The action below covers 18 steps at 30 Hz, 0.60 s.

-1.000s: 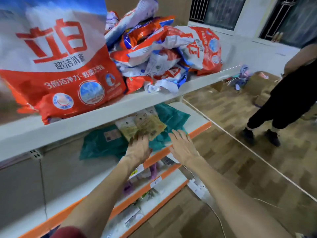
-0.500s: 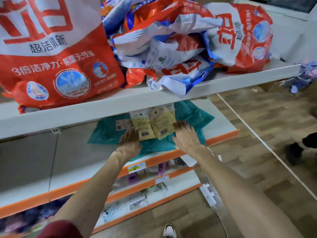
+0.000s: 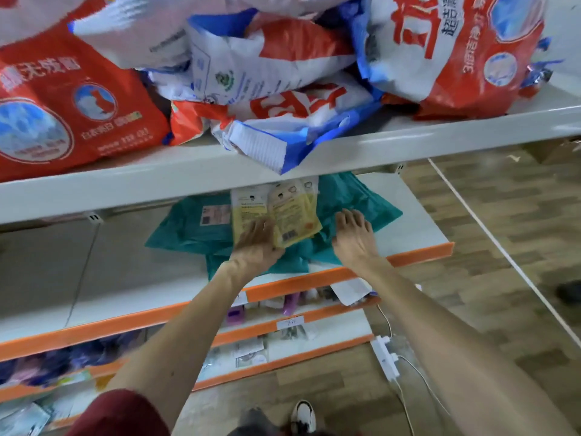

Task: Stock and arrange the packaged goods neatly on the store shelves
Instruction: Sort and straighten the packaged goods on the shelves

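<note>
Two flat yellow packets [image 3: 283, 212] lie side by side on a teal plastic bag [image 3: 195, 234] on the second shelf [image 3: 418, 228]. My left hand [image 3: 256, 243] rests flat on the near ends of the yellow packets, fingers straight. My right hand [image 3: 353, 237] presses flat on the teal bag just right of the packets, fingers spread. The far ends of the packets are hidden under the top shelf.
The top shelf [image 3: 188, 174] overhangs my hands and carries a heap of red, white and blue detergent bags [image 3: 283, 89]. Lower orange-edged shelves [image 3: 283, 325] hold small packaged goods. A white power strip [image 3: 385, 357] with a cable lies on the wooden floor.
The view has tilted down and moved closer to the shelves. Both hands reached further in onto the packets and teal bag. The person standing at the right is out of view.
</note>
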Tool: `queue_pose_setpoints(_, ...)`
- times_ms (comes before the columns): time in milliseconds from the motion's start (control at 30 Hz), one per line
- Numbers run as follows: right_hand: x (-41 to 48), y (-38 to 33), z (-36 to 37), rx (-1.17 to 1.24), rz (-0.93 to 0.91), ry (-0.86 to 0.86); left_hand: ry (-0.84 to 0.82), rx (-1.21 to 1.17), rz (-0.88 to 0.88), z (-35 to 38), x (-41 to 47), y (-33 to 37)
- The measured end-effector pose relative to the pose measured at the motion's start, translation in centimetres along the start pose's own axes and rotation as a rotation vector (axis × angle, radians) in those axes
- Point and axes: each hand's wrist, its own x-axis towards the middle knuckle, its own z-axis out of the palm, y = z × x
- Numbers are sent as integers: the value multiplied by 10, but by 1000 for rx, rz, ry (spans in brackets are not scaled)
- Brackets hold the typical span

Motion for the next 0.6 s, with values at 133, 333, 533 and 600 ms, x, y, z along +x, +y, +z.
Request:
queue_pose_setpoints(133,1,18,3,-6,14,-14,-42,73,-36,17,21,32)
queue_pose_setpoints(333,-2,35,10,-8,30,9,128,188,-49,34,17,31)
queue_pose_setpoints(533,4,36,13,8,23,9,287,-305,-287,10,13,20)
queue_pose_setpoints(600,10,33,9,25,-4,24,392,-475,-380,3,8,14)
